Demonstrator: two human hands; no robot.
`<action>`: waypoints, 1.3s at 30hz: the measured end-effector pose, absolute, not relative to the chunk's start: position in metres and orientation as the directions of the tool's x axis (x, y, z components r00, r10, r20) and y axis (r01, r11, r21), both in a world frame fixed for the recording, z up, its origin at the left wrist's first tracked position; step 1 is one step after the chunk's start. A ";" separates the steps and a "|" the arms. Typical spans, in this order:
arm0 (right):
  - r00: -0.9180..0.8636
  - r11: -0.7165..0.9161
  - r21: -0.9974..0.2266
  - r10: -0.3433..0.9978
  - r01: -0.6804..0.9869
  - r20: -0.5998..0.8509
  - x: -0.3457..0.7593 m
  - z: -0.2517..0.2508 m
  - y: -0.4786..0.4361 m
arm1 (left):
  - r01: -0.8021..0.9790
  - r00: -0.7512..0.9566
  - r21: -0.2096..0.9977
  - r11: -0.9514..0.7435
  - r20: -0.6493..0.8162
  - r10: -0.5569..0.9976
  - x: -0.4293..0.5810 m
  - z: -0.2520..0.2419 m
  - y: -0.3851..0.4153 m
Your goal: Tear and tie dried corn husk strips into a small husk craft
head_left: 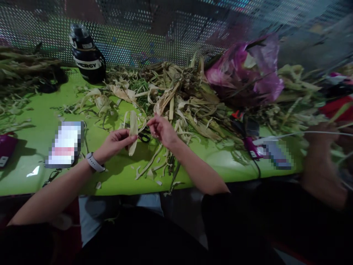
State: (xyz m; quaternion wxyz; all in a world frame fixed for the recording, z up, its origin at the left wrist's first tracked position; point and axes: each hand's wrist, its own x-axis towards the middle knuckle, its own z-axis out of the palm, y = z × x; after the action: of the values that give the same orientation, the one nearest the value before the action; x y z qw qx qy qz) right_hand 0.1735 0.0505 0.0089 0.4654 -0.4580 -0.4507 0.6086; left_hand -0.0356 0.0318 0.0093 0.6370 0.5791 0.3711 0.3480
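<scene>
On inspection, the left hand was closed on a pale husk strip, thumb and fingers pinching its lower half. The strip stood roughly upright, just above the green worktop. A light watch was worn on that wrist.

The right hand was just beside the strip, its fingertips pinched together. Whether they gripped a thin shred of the strip could not be determined.

Black-handled scissors lay on the worktop between the two hands. Loose husk trimmings were scattered below them, near the front edge.

A large heap of husks occupied the worktop behind the hands, and a pink plastic bag rested on its right side. A black bottle stood at the rear left. A phone lay flat to the left of the left wrist.

At the far right, another person's hand was recorded, too blurred to assess.
</scene>
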 end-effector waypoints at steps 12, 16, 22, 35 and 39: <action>-0.278 -0.071 -0.997 0.958 0.010 -0.071 0.159 0.009 0.039 | 0.055 0.514 0.997 0.054 -0.074 0.855 -0.036 0.006 0.036; -0.328 0.027 -0.996 0.945 0.089 -0.004 0.162 0.006 0.039 | 0.032 0.456 0.998 0.061 -0.069 0.887 -0.036 0.005 0.038; -0.351 0.220 -0.928 0.930 0.301 0.106 0.164 -0.003 0.039 | 0.183 0.458 0.974 -0.132 0.034 0.888 -0.038 0.002 0.037; -0.541 0.668 -0.462 0.744 0.583 0.392 0.164 -0.002 0.032 | 0.413 0.494 0.848 -0.331 0.097 0.864 -0.040 -0.002 0.036; -0.578 0.700 -0.317 0.711 0.640 0.401 0.162 0.000 0.028 | 0.443 0.532 0.793 -0.419 0.144 0.835 -0.042 -0.003 0.036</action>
State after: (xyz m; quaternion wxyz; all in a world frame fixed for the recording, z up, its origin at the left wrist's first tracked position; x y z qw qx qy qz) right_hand 0.1620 0.0284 0.0002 0.2562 -0.3815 -0.8855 0.0688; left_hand -0.0417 0.0363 -0.0029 0.3606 0.7973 0.4006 0.2714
